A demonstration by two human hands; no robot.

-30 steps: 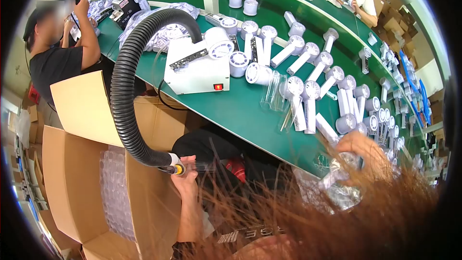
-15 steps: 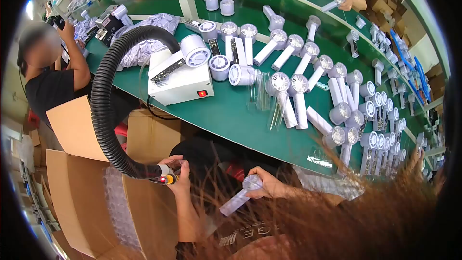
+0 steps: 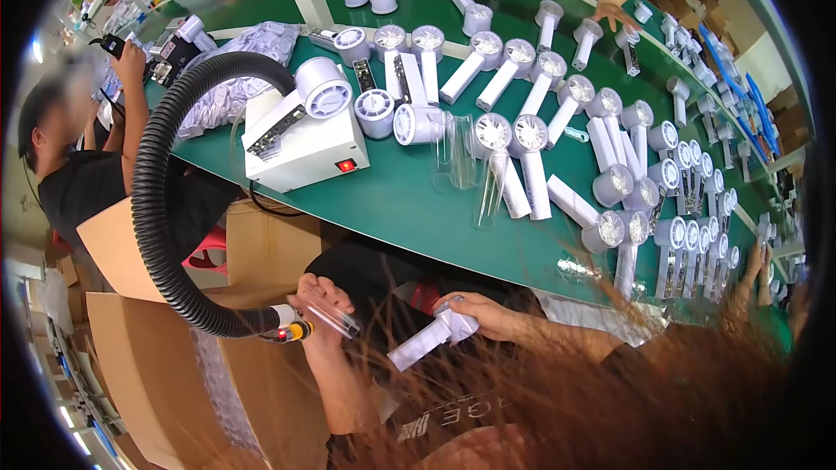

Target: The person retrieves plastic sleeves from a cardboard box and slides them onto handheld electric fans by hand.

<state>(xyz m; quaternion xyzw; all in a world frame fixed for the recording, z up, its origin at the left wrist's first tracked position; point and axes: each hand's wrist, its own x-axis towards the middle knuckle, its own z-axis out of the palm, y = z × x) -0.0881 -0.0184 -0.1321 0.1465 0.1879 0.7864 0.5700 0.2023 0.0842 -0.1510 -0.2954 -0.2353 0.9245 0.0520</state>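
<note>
Turned side-on since the earlier frame, the small fan [image 3: 424, 341] sits with its head pinched in the mostly closed right hand [image 3: 488, 315], leaving its handle near the clear tube [image 3: 341, 320] in the loosely curled left hand [image 3: 322, 298].

- I look forward and down from the wearer's head.
- My view sits near the left hand [image 3: 326, 303] and right hand [image 3: 484, 314], green bench [image 3: 418, 209] beyond.

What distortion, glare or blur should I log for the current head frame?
Head view: fisheye curvature bows the long green tabletop, with black corners; blurred reddish-brown hair strands veil the lower right; bright highlights streak the clear plastic piece at the left hand.
</note>
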